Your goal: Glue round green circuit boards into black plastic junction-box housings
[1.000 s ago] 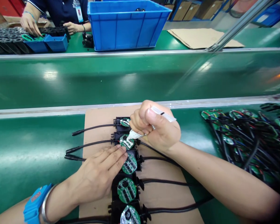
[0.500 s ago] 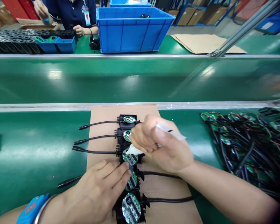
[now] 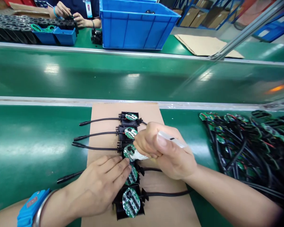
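A column of black housings with round green circuit boards lies in front of me. My right hand is closed round a white squeeze tube, its nozzle over the middle circuit board. White paste shows on that board and on the two farther ones, the second board and the far board. My left hand lies flat with fingers stretched, its fingertips at the near edge of the middle board. Nearer me are a partly covered board and the nearest board, where I see no paste.
Under the housings is a cardboard sheet; black cables stick out sideways. Wired boards are heaped at right. Beyond the metal rail stand a large blue bin and small blue trays. A co-worker's hands are at far left.
The nozzle has shifted slightly right over the middle board, and white paste now shows there. My left hand stays put. The co-worker's raised hand has come down to the other. The view has tilted slightly.
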Motion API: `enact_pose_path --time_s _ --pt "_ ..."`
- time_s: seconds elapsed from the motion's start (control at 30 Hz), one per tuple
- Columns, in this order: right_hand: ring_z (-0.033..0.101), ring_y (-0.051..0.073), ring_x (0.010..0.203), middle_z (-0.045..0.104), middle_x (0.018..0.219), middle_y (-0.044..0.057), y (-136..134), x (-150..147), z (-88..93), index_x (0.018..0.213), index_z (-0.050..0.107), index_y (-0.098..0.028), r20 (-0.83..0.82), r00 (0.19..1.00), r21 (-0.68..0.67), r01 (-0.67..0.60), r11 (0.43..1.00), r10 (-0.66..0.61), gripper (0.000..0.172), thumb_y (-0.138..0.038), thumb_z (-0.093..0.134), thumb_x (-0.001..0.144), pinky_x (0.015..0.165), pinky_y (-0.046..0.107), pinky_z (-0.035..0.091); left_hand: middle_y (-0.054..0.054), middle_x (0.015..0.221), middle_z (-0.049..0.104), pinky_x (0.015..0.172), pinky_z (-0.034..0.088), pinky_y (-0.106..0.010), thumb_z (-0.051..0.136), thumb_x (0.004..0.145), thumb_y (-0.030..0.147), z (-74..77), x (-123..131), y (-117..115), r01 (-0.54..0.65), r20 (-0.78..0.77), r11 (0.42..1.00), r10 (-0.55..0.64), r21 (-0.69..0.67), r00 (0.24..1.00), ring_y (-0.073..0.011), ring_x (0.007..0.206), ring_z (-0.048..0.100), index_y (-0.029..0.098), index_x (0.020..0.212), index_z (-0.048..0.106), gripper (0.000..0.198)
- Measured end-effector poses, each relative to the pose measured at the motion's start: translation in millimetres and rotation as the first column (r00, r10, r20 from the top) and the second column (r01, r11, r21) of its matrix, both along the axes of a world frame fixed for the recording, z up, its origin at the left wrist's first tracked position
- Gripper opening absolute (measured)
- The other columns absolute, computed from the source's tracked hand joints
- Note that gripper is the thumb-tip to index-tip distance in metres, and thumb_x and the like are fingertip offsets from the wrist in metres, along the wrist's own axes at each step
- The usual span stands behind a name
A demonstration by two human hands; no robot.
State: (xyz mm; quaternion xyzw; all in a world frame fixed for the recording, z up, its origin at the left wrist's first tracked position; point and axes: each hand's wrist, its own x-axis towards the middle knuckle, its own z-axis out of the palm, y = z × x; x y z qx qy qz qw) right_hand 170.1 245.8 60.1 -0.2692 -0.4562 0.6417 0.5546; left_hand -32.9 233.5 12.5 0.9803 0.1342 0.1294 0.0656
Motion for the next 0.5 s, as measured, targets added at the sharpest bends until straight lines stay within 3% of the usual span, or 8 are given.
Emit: enact_pose_path --time_s 0.17,0.5 --pt "0.026 0.007 0.047 0.03 0.054 -0.006 -6.5 4.9 1.4 0.065 0.043 -0.018 0.016 1.0 -0.005 0.026 1.0 -0.026 0.032 -0.036 0.056 0.088 0.045 0.025 0.019 -0.013 0.131 0.058 0.094 0.048 -0.039 0.039 0.091 0.018 1.3 0.2 0.0 0.001 0.01 1.0 -0.001 0.006 1.0 -0.0269 0.113 0.057 0.006 0.128 0.054 0.042" --pt "0.026 0.007 0.045 0.029 0.053 -0.006 7.8 8.3 -4.8 0.064 0.041 -0.018 -0.005 0.999 0.045 0.04 0.998 -0.04 0.033 -0.035 0.055 0.089 0.044 0.025 0.019 -0.014 0.134 0.055 0.097 0.047 -0.041 0.039 0.089 0.014 -0.9 0.1 -0.5 0.011 0.009 1.0 -0.011 -0.024 1.0 -0.0284 0.116 0.055 0.005 0.131 0.052 0.045"
